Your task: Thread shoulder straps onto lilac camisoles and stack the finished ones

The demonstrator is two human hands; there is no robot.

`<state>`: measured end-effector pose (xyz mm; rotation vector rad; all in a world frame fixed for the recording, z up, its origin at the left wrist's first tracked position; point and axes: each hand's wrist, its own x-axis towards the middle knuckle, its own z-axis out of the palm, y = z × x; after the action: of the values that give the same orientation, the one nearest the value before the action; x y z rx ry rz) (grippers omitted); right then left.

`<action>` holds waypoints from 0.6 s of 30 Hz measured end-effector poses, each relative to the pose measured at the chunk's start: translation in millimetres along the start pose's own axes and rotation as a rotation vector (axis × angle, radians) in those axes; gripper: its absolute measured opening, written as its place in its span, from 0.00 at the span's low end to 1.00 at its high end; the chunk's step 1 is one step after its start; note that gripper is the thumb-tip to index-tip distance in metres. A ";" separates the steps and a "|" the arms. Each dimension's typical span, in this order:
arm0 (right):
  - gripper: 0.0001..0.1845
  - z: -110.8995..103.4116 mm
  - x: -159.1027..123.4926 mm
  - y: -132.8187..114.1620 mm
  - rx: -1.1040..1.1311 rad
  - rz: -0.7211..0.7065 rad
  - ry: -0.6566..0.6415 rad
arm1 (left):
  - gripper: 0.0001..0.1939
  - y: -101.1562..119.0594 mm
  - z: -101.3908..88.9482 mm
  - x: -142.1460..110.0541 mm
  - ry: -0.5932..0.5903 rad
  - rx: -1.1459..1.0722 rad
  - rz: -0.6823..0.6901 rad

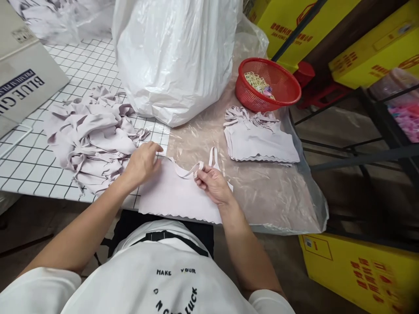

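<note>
A pale lilac strappy top [180, 196] with a wavy hem lies flat at the table's front edge, its hem toward me. My right hand [212, 183] is closed, pinching one of its thin straps between thumb and fingers. Another strap loop [213, 157] stands up just beyond that hand. At the top's upper left corner is my left hand [144, 163], fingers apart and slightly curled, close to the strap's other end. Left of it spreads a loose heap of similar lilac tops [94, 131]. A neat stack of folded tops [262, 141] lies to the right.
A big white plastic bag [176, 56] stands behind the top. Beyond the stack sits a red mesh basket [268, 87] holding small pale pieces. A white carton [26, 74] is at the left. Yellow boxes [356, 270] and a dark metal rack [369, 161] flank the table's right side.
</note>
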<state>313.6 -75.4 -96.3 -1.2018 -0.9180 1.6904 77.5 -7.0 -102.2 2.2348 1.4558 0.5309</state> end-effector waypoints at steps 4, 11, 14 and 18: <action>0.25 5.8 29.2 1.9 -0.018 -0.001 0.034 | 0.13 7.7 7.8 -28.3 -0.125 0.004 0.137; 0.25 13.3 46.1 22.2 -0.194 -0.030 -0.031 | 0.09 16.9 18.3 -30.1 -0.053 -0.382 0.011; 0.25 13.4 44.0 23.0 -0.215 -0.063 -0.050 | 0.08 23.9 15.4 -22.6 -0.095 -0.549 -0.036; 0.24 13.2 41.7 24.2 -0.219 -0.107 -0.074 | 0.08 31.0 16.0 -14.5 -0.056 -0.598 -0.047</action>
<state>288.1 -47.1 -128.7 -1.2142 -1.2169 1.5886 104.0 -33.8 -100.3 1.7235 1.1255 0.7629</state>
